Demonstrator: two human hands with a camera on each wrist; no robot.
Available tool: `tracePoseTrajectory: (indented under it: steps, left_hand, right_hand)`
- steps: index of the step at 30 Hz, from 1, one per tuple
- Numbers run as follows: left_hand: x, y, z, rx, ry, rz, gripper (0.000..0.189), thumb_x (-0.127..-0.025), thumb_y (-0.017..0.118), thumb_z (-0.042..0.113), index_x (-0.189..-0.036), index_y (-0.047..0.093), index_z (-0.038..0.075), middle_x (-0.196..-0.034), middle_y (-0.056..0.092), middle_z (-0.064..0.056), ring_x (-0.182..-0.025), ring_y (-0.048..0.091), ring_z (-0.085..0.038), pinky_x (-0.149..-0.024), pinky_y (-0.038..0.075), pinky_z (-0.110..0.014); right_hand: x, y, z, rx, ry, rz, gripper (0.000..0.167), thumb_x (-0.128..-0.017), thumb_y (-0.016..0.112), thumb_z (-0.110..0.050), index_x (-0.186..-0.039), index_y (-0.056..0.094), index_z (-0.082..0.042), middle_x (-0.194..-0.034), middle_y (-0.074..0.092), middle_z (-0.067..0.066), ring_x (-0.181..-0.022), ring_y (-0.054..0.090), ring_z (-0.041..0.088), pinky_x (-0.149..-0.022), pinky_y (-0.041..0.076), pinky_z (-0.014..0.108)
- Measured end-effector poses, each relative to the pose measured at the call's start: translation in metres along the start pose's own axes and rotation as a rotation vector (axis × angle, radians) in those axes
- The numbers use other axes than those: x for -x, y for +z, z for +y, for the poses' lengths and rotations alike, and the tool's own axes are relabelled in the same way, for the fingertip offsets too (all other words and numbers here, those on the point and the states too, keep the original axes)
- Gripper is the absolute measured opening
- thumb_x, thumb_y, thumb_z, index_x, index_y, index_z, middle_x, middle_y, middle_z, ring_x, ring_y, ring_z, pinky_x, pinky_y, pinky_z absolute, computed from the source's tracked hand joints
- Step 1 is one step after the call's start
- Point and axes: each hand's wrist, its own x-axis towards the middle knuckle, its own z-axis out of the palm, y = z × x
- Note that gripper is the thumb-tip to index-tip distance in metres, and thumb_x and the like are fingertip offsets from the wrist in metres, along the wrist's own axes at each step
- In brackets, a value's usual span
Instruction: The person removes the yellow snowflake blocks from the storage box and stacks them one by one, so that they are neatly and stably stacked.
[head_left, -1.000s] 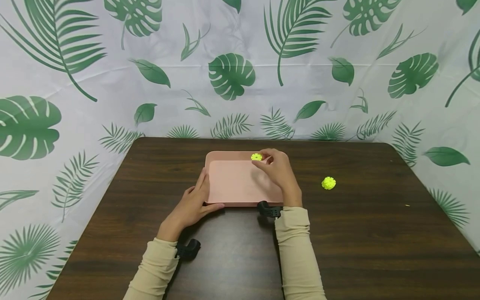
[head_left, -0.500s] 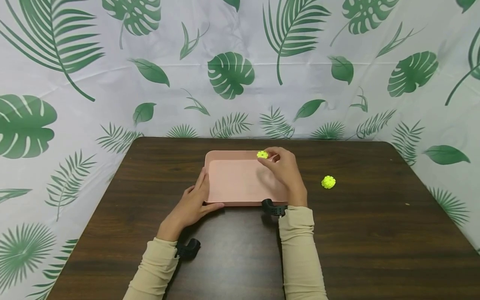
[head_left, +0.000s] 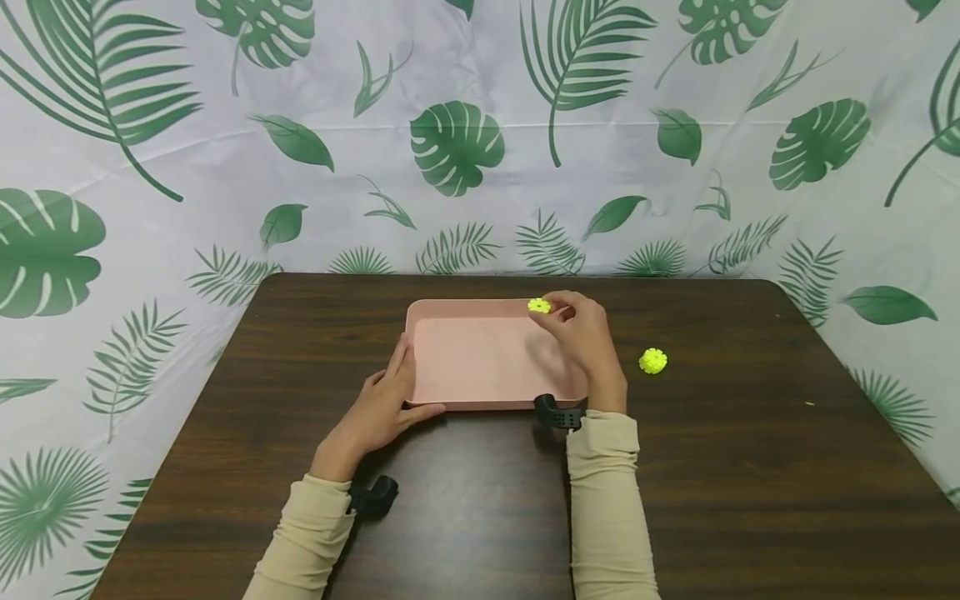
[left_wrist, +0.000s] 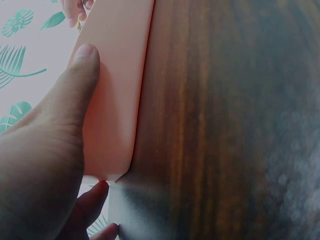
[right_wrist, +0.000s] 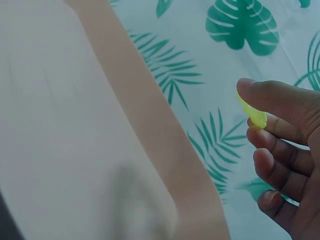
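Note:
A shallow pink tray (head_left: 480, 406) lies on the dark wooden table. My left hand (head_left: 371, 417) rests against its front left corner, fingers along the left wall and straight thumb along the front wall, as the left wrist view of the hand (left_wrist: 55, 145) also shows. Above the tray's back right part, my right hand (head_left: 585, 333) pinches a small yellow-green notched disc (head_left: 539, 306) between thumb and fingers. The right wrist view shows this disc (right_wrist: 254, 114) edge-on, the other fingers loosely bent. Right of the tray sits a small pile of similar yellow-green discs (head_left: 653, 361).
The table (head_left: 750, 467) extends to both sides and towards me. Behind it hangs a white cloth (head_left: 337, 192) printed with green leaves. A tiny pale scrap (head_left: 809, 403) lies at the right. Each wrist bears a black camera mount, one of them a right mount (head_left: 558, 412).
The right hand has moved a little to the right and back with the pinched disc, over the tray. The left hand stays at the tray's corner. The view has shifted slightly.

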Motion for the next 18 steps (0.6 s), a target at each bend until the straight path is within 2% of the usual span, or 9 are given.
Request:
tracePoseTrajectory:
  steps: [9,18]
  left_hand:
    - [-0.001,0.000,-0.002,0.008,0.015,0.010,0.108,-0.096,0.070,0.049,-0.164,0.003,-0.003,-0.172,-0.010,-0.018,-0.159,0.001,-0.030,-0.118,0.018,-0.068]
    - [0.000,-0.001,-0.002,-0.001,0.014,0.007,0.108,-0.097,0.070,0.049,-0.163,0.004,-0.005,-0.172,-0.009,-0.020,-0.159,0.003,-0.031,-0.118,0.019,-0.067]
  right_hand:
    - [0.003,-0.017,0.013,0.007,0.017,0.070,0.039,-0.094,0.080,-0.024,-0.123,0.070,0.000,-0.097,0.063,0.014,-0.087,0.054,0.026,-0.075,0.046,0.033]
    - [0.007,-0.031,0.024,0.030,0.043,0.125,0.037,-0.093,0.080,-0.025,-0.120,0.072,-0.001,-0.096,0.064,0.013,-0.086,0.054,0.025,-0.073,0.046,0.029]
